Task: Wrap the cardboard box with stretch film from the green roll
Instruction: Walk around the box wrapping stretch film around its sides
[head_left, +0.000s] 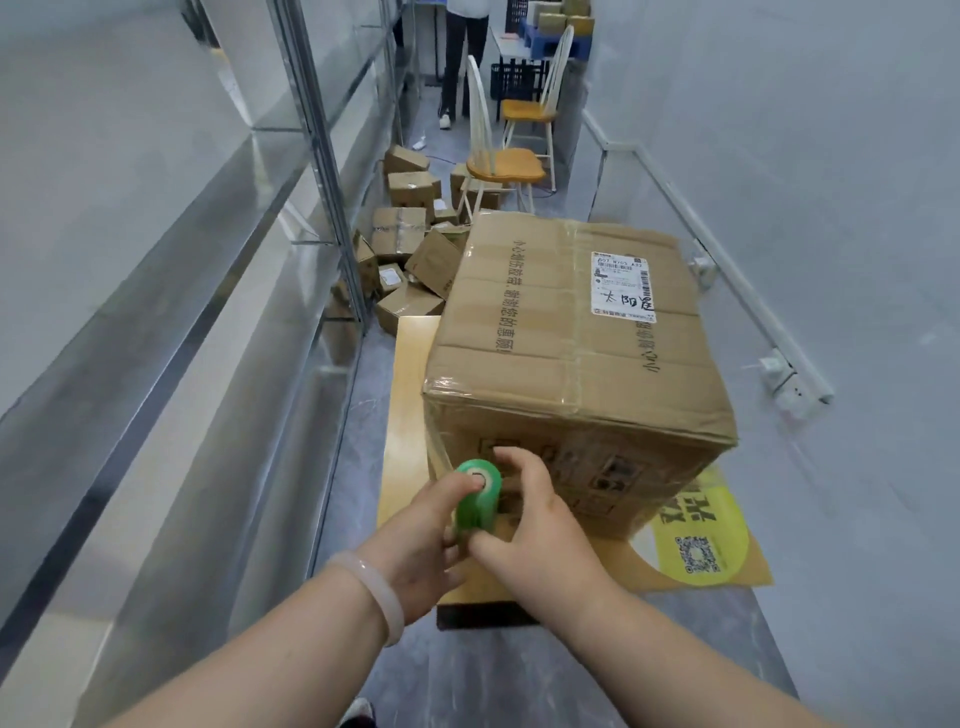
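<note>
Your left hand (415, 540) grips the green roll (477, 499), thumb on its top end. Your right hand (524, 514) curls round it too, fingertips (501, 456) against the cardboard box (571, 322).

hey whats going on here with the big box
A person is wrapping a large cardboard box that sits on a low wooden platform in a narrow aisle. Both hands hold a green roll of stretch film close to the box's near face: the left hand grips it from the left, the right hand from the right. Some shiny film seems to cling already near the left corner. Smaller boxes lie piled on the floor beyond.
</note>
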